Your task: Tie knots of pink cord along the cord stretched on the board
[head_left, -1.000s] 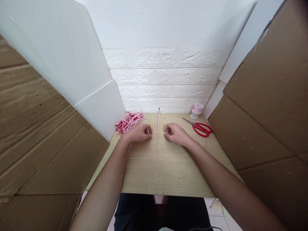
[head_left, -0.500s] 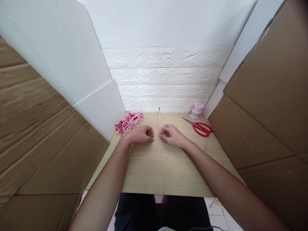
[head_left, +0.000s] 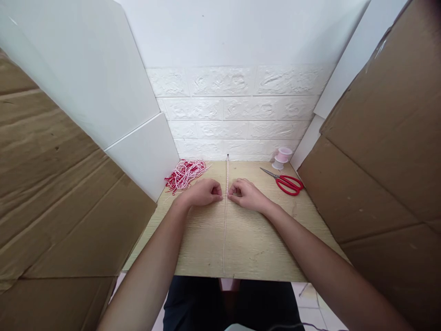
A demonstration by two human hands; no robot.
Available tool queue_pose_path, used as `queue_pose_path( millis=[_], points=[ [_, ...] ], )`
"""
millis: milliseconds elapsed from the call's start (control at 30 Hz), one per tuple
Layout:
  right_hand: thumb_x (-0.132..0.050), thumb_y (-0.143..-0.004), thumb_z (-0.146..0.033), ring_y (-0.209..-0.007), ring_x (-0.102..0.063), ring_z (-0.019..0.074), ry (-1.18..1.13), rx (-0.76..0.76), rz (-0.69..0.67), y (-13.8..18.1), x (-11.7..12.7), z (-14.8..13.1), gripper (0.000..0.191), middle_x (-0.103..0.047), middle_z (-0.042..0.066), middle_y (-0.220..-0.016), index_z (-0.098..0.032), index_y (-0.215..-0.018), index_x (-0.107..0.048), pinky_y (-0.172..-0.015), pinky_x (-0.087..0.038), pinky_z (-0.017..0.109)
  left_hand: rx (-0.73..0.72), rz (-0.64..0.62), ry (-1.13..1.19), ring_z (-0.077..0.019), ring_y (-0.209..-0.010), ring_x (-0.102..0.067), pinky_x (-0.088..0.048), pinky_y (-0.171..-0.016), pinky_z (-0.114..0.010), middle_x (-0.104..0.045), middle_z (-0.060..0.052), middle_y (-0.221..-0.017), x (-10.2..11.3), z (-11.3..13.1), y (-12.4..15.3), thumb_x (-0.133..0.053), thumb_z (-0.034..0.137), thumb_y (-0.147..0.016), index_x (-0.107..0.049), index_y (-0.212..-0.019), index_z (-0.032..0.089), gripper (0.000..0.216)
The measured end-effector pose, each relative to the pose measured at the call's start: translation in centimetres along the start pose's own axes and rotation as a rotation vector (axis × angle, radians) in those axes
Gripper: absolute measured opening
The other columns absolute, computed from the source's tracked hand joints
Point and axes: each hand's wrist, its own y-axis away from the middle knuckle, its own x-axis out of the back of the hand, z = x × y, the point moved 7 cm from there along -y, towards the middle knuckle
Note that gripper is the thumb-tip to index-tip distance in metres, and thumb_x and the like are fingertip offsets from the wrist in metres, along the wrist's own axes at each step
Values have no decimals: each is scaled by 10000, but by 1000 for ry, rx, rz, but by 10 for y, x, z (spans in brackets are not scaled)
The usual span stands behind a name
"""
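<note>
A pale knotted cord (head_left: 227,174) runs from a small dark peg (head_left: 228,155) at the back of the table toward me, and its thin straight strands (head_left: 224,239) continue to the front edge. My left hand (head_left: 207,192) is just left of the cord, thumb and fingertips pinched on a thin pale thread. On the other side my right hand (head_left: 245,194) pinches thread close against the cord's lower knotted end. The thread between the fingertips is very fine, and its exact path is hard to see.
A tangle of red, pink and white threads (head_left: 186,174) lies at the back left. Red-handled scissors (head_left: 289,185) rest at the right, before two stacked spools (head_left: 282,157). Cardboard walls (head_left: 372,184) flank the wooden table (head_left: 262,248); a white brick-pattern wall (head_left: 237,110) stands behind.
My left hand has shifted slightly right, nearer the cord. The right hand stays almost where it was, and the small loose loop of thread at the cord looks drawn in.
</note>
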Motion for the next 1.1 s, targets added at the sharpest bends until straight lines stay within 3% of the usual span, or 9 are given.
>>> queue_pose_path(
  millis=[300, 1100],
  points=[
    [-632, -822, -127, -731, -518, 127, -93, 81, -26, 2, 8, -7, 37, -602, 10, -790, -164, -827, -633, -670, -373, 245, -42, 27, 39, -125, -691, -548, -364, -589, -224, -647, -12, -811, 3, 6, 2, -616, 391, -812, -652, -885, 172, 234],
    [-601, -861, -217, -642, -494, 117, -163, -7, -31, 2, 9, -4, 60, -578, -6, -718, -166, -843, -625, -586, -350, 238, -74, 109, 44, -127, -688, -557, -376, -600, -230, -658, -18, -803, 7, 14, 1, -603, 351, -828, -673, -878, 166, 204]
  ],
)
